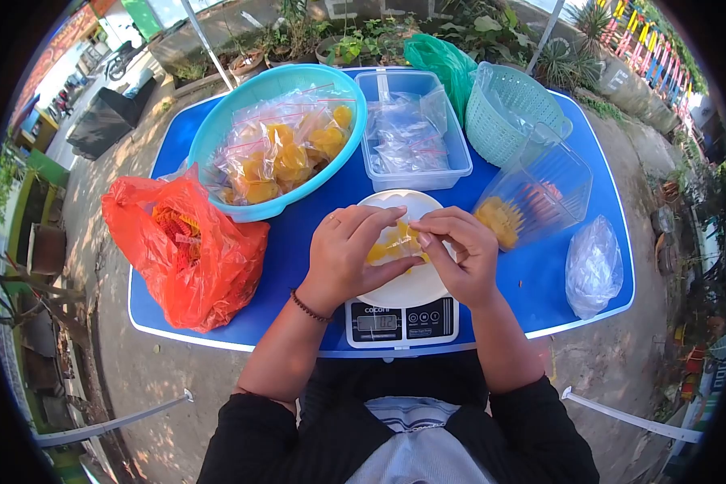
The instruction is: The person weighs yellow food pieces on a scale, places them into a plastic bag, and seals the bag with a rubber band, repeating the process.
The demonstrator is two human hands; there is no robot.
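Observation:
My left hand [348,252] and my right hand [462,252] meet over a white round plate [415,292] on a kitchen scale [402,323]. Between them is a small clear plastic bag [394,241] with yellow pieces inside. The left thumb and index finger curve around its left side, and the right thumb and fingers pinch its right edge. Fingers partly hide the bag, so whether its bottom rests on the plate cannot be seen.
A turquoise basin [203,153] of filled bags stands back left, behind an orange plastic bag [210,274]. A clear tub [418,179] holds flat bags. At right are a green basket [492,121], a tilted clear container [569,181] with yellow pieces [500,221], and a clear bundle [594,270].

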